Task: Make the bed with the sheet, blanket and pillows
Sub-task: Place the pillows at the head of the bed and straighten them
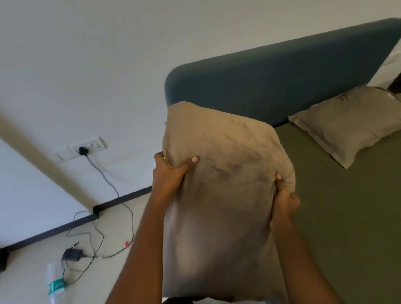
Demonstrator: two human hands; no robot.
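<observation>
I hold a tan pillow up in the air in front of me, at the left side of the bed. My left hand grips its left edge, thumb on the front face. My right hand grips its right edge lower down. The bed carries an olive-green sheet, stretched flat. A second tan pillow lies flat on the sheet at the far right, against the blue padded headboard. No blanket shows in this view.
On the floor to the left lie a plastic water bottle, a black charger box and loose cables running up to a wall socket. A dark skirting board lines the white wall.
</observation>
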